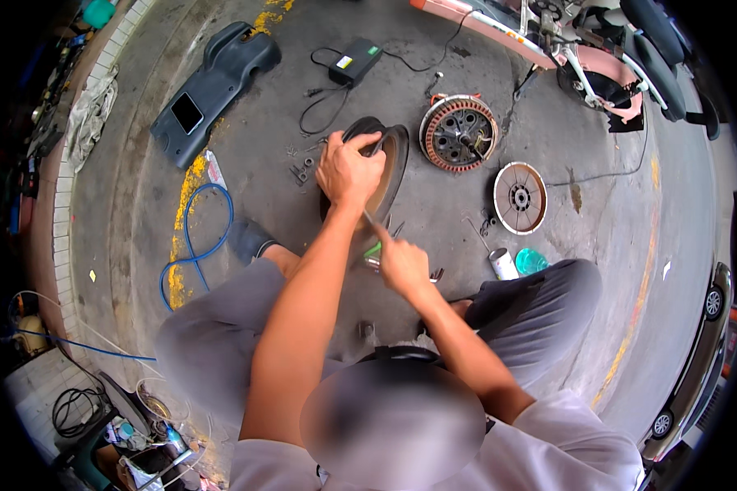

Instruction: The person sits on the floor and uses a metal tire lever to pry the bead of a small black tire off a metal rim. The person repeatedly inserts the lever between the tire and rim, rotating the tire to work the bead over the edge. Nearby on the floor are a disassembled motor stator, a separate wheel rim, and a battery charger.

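Observation:
An open-sided wheel with a black tyre (395,172) stands upright on the ground in front of me. My left hand (352,169) grips its upper edge, thumb and fingers spread over the tyre and rim. In my closed right hand (404,263) is a thin metal tool (374,222), whose tip reaches the lower inner edge of the wheel; its exact kind is hard to make out. Just beside that hand a green-handled tool (373,252) lies on the ground, partly hidden. Right of the wheel lies a round motor stator (458,135) with copper windings.
A motor cover (520,198), a white can (503,263) and a teal bowl (531,261) are at right. Loose nuts (303,171) lie left of the wheel, beyond a blue hose (187,221). A black charger (354,62), grey plastic housing (213,94) and pink scooter (606,78) stand farther off.

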The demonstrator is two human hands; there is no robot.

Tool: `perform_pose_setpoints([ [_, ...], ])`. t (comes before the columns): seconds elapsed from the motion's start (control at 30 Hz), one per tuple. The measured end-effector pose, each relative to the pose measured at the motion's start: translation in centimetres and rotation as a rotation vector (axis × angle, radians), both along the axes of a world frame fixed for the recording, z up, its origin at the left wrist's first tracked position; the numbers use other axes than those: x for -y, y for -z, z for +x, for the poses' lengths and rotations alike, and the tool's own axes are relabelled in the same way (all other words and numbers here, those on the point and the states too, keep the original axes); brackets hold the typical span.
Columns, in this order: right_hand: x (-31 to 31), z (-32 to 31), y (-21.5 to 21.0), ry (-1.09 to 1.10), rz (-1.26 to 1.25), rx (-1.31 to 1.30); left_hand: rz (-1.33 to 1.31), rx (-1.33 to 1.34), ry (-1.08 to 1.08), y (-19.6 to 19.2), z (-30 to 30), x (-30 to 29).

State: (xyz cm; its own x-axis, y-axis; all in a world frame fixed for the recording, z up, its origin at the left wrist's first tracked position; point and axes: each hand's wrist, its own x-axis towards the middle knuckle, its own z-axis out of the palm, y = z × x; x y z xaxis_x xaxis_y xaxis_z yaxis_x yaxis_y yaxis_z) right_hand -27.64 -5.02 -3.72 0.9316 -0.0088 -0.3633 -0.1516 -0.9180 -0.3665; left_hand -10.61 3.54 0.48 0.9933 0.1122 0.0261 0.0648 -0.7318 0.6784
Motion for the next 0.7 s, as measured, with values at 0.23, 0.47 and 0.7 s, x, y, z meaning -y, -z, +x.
perform_pose_setpoints([
  [0.23, 2.2, 2.1, 2.8, 0.175, 0.0, 0.014, -0.021, -0.017, -0.009, -0.2, -0.2, 1.6],
  [0.47, -0.3, -3.1, -2.3, 0.093, -0.066, -0.055, -0.053, 0.041, -0.128, 0.4, 0.1, 0.0],
  [0.7, 0.6, -1.1, 1.3, 0.158, -0.053, -0.057, -0.081, -0.005, -0.15, 0.6, 0.1, -0.1],
])
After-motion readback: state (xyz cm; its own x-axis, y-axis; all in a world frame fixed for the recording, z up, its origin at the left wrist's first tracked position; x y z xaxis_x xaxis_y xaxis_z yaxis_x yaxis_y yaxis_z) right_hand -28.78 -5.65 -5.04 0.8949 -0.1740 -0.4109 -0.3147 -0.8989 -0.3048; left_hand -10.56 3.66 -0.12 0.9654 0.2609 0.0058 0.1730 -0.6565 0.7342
